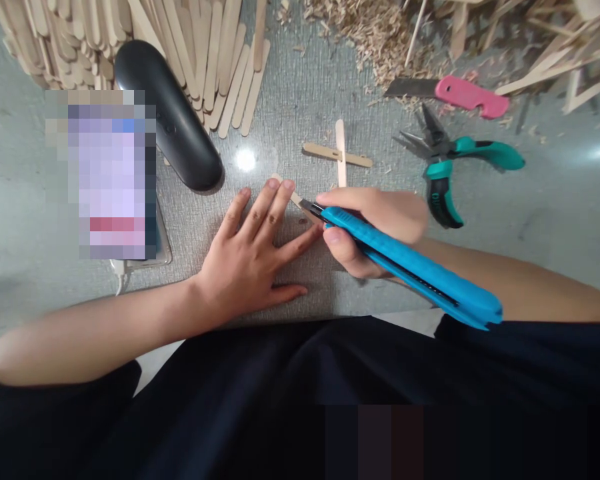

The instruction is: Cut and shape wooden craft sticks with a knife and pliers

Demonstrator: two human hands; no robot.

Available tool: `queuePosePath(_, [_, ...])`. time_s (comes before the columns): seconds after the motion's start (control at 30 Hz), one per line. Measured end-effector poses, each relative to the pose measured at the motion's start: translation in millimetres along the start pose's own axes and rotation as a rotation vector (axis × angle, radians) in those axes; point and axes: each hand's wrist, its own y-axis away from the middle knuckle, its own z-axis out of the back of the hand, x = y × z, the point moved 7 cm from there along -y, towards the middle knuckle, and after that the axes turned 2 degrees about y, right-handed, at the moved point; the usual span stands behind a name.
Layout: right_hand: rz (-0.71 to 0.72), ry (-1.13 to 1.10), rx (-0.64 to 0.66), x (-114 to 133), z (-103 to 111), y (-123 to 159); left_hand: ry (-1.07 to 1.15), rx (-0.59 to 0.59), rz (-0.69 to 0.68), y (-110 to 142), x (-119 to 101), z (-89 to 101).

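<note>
Head view: right hand [367, 227] grips a blue utility knife [415, 267], fingers closed around it; its blade meets a wooden stick [296, 199] on the table [260, 280]. Left hand [247, 257] lies flat, fingers spread, fingertips pressing the stick's far end, grip open. Two crossed sticks [339, 156] lie just beyond; pliers [439, 157] rest farther right.
</note>
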Motion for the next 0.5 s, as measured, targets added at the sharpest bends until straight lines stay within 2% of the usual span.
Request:
queuePosePath(0.1, [0.064,-0.043,0.055,0.7,-4.3,-3.9,-0.005,0.009,-0.004,-0.1,-0.6,0.2])
queuePosePath(0.23, [0.034,-0.085,0.131,-4.3,-4.9,-3.6,-0.036,0.013,-0.011,-0.6,-1.9,1.3])
queuePosePath(0.4, [-0.050,-0.186,0.103,-11.1,-0.1,4.8,-0.067,-0.010,-0.008,-1.2,-2.6,3.6])
queuePosePath(0.5, [-0.053,-0.184,0.048,-9.8,3.6,3.4,-0.055,-0.007,0.004,-1.6,-2.1,3.3])
